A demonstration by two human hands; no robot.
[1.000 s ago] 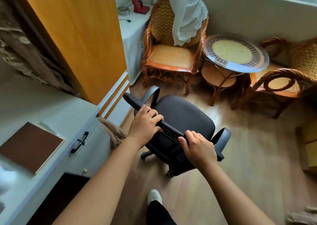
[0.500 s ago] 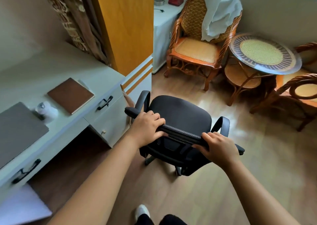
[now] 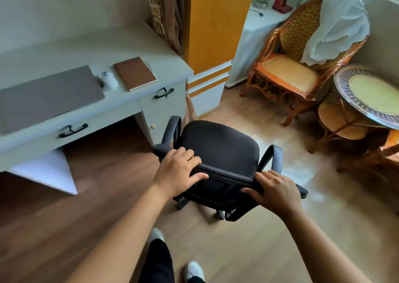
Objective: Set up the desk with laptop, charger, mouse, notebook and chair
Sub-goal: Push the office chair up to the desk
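A black office chair (image 3: 218, 146) with armrests stands on the wooden floor, to the right of the desk's knee opening. My left hand (image 3: 179, 171) grips the top edge of its backrest at the left end. At the right end of that edge my right hand (image 3: 276, 191) holds on the same way. On the pale desk (image 3: 166, 66) lie a closed grey laptop (image 3: 47, 94), a white mouse (image 3: 109, 79) and a brown notebook (image 3: 135, 73), side by side. No charger shows.
An orange wardrobe (image 3: 216, 23) stands right of the desk. Beyond the office chair are a wicker chair (image 3: 289, 71) draped with white cloth, a round glass-topped table (image 3: 371, 94) and another wicker seat at the far right. My legs and shoes are below.
The view has swung left, bringing the desk, laptop and mouse into sight. The chair has turned and rolled nearer the desk opening, both hands keeping their grip on the backrest.
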